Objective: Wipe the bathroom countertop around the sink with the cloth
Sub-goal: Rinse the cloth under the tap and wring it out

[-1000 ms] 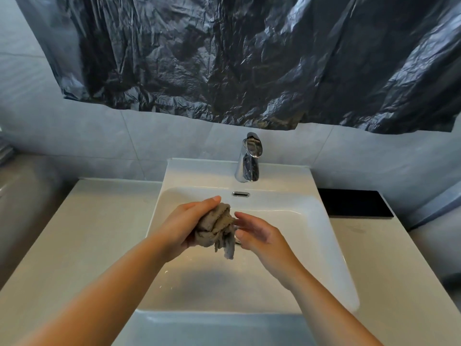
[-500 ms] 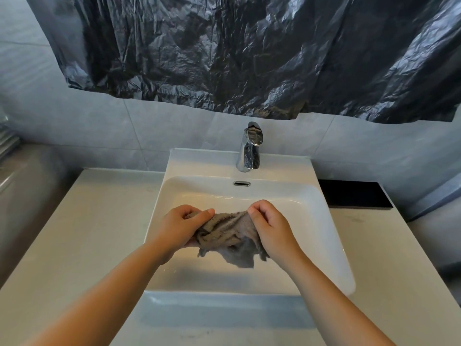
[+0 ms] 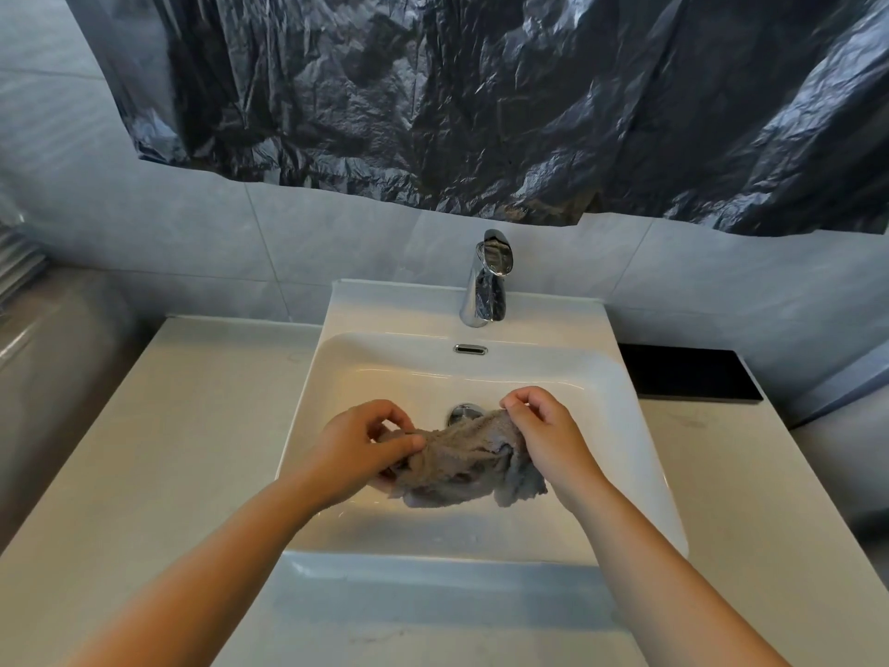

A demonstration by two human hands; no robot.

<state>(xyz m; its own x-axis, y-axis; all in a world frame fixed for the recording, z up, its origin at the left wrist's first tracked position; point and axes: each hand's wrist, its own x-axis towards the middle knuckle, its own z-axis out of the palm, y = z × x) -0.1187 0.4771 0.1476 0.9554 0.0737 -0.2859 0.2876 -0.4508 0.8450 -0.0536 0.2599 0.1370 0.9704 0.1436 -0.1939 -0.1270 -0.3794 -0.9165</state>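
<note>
Head view: crumpled terry cloth over glossy sink.
Our left hand and right hand pinch it; chrome faucet at twelve o'clock.

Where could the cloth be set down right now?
Bare: the pale stone countertop left of the white ceramic sink, and its right side in front of the flat black tray. Crowded: mid-basin, where the left hand and right hand hold the crumpled grey cloth.

Both hands hold cloth over sink
</note>
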